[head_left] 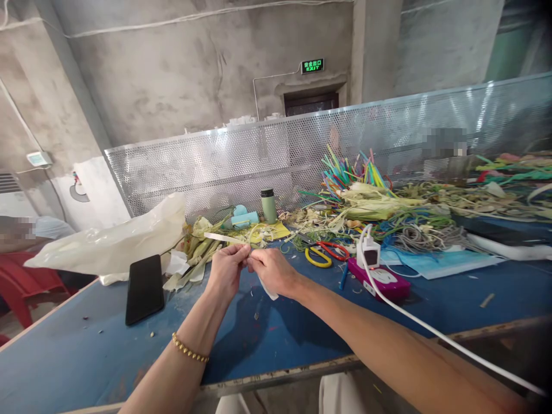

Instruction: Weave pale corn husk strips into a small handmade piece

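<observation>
Above the blue tabletop, my left hand (226,269) and my right hand (276,272) meet with their fingertips pinched together. A thin pale strip (222,237) passes between them; one end sticks out up and to the left of my left hand. Another pale end (271,292) hangs below my right hand. The middle of the strip is hidden by my fingers, and I cannot tell its material. Scissors (321,256) with yellow and red handles lie beyond my right hand, and dried husks (200,253) are heaped beyond my left.
A black phone (145,288) and a pale plastic bag (116,241) lie at the left. A green tumbler (268,207) stands at the back. Right of my hands sit a magenta power strip (382,282) with a white cable, a blue mask (448,263) and colourful stems (349,172).
</observation>
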Demonstrator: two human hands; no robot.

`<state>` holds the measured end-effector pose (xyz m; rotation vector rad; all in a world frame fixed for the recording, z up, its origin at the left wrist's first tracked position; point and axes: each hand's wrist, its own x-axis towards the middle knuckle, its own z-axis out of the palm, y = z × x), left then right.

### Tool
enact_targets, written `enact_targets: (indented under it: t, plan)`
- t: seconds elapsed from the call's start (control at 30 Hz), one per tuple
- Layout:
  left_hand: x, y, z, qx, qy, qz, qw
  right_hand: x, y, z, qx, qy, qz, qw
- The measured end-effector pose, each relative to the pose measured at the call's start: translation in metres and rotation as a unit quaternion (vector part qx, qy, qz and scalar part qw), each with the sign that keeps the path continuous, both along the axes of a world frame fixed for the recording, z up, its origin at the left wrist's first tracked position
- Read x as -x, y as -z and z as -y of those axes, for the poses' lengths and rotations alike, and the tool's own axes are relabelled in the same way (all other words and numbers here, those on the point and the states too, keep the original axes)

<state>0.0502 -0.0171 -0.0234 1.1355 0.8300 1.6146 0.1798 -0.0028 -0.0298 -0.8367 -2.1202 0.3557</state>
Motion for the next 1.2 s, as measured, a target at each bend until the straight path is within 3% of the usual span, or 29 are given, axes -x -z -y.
enact_targets:
  t: [0.17, 0.33, 0.4, 0.53, 0.9, 1.2]
  plan:
    - [0.002, -0.001, -0.001, -0.001, 0.023, 0.0, 1.0, -0.012, -0.016, -0.001, 0.007, -0.044, 0.026, 0.999]
    - [0.001, -0.003, -0.001, 0.001, 0.027, 0.008, 1.0, -0.033, -0.033, -0.014, 0.03, 0.068, -0.077, 0.994]
    - [-0.002, -0.002, 0.001, 0.013, 0.038, 0.0, 0.999, -0.037, -0.032, -0.02, 0.039, 0.059, -0.085, 0.994]
    - [-0.007, -0.002, 0.005, 0.025, 0.069, -0.032, 0.997, -0.034, -0.023, -0.028, 0.136, -0.052, -0.176, 0.974]
    - [-0.017, -0.002, 0.005, 0.027, 0.073, -0.051, 0.996, -0.026, -0.022, -0.018, 0.147, 0.0, -0.2, 0.969]
    - [-0.033, -0.004, 0.01, 0.045, 0.03, -0.018, 0.998, -0.022, -0.019, -0.018, 0.237, 0.029, -0.287, 0.928]
